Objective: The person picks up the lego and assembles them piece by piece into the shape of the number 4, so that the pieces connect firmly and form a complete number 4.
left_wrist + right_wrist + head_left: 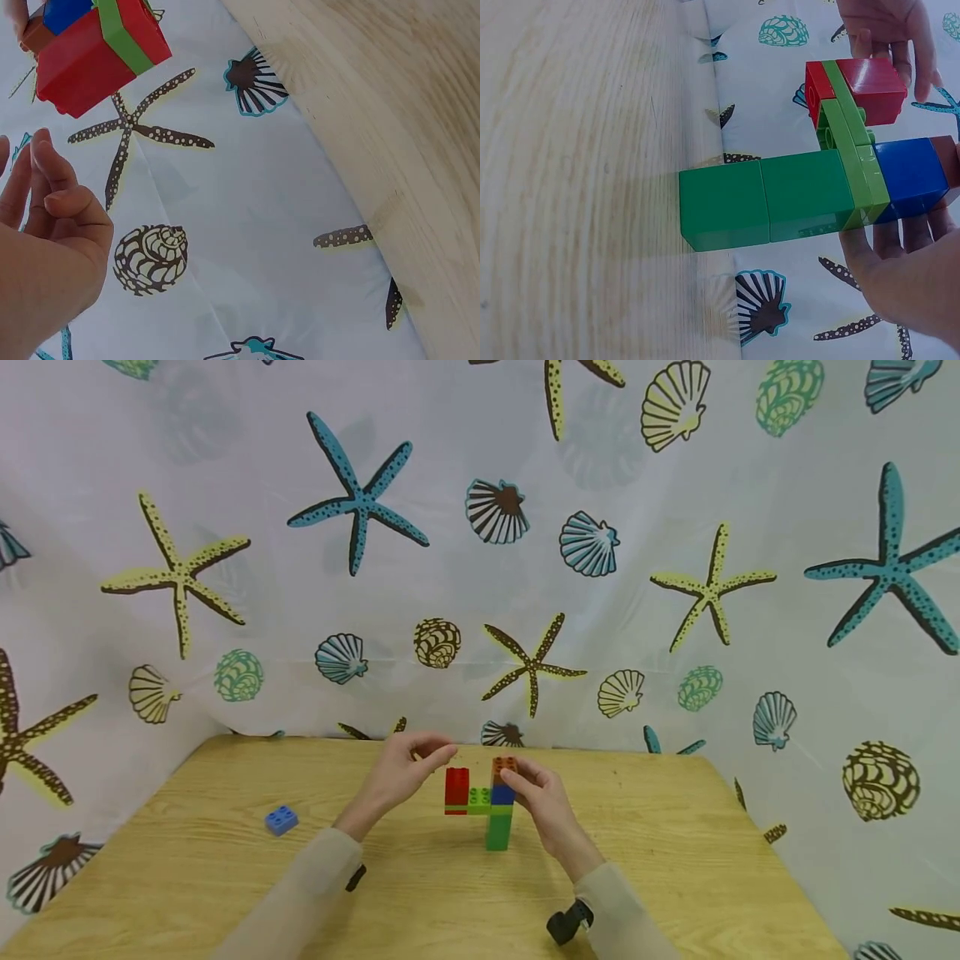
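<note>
A toy building-brick structure stands upright on the table [420, 893]. Two green bricks [806, 195] make its column, under a light green plate [849, 142] that juts to the left. Above the column are a blue brick [502, 795] and an orange-brown brick [505, 766]. A red brick [457, 783] sits on the plate's left end, with more red beneath it. My right hand [547, 806] grips the column's top, thumb on the orange-brown brick. My left hand [405, 768] hovers left of the red brick, fingers loosely bent, holding nothing.
A loose blue brick [281, 820] lies on the table at the left. Behind the table hangs a white curtain [420, 693] printed with starfish and shells, which also runs along both sides.
</note>
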The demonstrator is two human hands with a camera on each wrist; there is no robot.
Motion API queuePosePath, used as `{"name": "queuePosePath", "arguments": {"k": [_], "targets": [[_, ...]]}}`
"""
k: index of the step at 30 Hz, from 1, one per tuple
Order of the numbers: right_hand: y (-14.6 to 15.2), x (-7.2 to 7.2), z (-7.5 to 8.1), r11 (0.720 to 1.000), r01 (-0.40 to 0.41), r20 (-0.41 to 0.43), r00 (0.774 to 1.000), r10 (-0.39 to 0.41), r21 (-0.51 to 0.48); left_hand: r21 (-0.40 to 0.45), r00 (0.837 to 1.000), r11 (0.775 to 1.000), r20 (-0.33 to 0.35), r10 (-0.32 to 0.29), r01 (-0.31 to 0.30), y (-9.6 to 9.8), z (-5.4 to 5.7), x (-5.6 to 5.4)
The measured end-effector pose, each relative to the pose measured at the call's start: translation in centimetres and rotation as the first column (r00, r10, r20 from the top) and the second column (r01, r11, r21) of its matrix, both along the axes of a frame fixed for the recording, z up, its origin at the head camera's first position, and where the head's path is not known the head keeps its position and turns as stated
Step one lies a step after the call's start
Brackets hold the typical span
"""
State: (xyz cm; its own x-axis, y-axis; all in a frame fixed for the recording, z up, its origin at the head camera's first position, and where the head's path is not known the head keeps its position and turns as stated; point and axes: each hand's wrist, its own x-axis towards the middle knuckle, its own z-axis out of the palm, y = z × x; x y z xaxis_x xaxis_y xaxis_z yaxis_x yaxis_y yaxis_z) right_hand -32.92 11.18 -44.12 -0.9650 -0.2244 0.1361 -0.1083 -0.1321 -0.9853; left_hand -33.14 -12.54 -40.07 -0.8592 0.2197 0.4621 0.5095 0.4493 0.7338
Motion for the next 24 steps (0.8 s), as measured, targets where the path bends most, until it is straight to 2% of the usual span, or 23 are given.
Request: {"name": "queuePosePath", "arguments": {"k": [4,13,18,24], "targets": [[0.1,0.0,0.0,1.000,0.002,0.001,1.000,-0.002,-0.001,0.058,0.999,0.998,0.042,-0.007,0.004,-0.9,0.1,0.2],[0.1,-0.1,-0.1,1.000,0.009,0.003,1.000,-0.009,0.009,0.154,0.996,0.987,0.085,0.040,-0.052,-2.9,-1.0,-0.4],[0.1,0.0,-0.1,1.000,0.012,0.002,1.000,-0.012,0.022,0.115,0.989,0.992,0.142,0.041,-0.058,-4.5,-1.5,-0.5],[0.0,-0.1,-0.1,1.000,0.002,0.004,1.000,-0.002,0.029,0.029,0.959,0.999,0.281,-0.031,0.024,-6.9,-1.7,-0.4]]}}
